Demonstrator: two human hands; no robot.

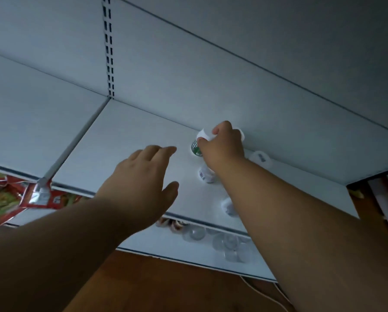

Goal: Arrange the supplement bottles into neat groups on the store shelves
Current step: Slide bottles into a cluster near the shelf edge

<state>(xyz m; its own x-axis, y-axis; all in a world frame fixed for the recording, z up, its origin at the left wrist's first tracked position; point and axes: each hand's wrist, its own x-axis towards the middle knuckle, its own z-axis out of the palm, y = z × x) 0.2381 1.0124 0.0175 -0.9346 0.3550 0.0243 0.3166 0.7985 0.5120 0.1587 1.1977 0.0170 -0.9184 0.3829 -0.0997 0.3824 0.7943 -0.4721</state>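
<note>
- Head view: the right hand [222,145] grips a white bottle with a green label [197,147] by its cap, near the back of the white shelf [121,140].
- The left hand [143,176] hovers over the shelf left of that bottle, fingers relaxed and spread, holding nothing.
- Three more white bottles stand near the held one: one [205,175] just in front, one [260,158] to its right, one [229,206] toward the shelf's front edge.
- Red snack packets [8,197] lie below the shelf's left end.
</note>
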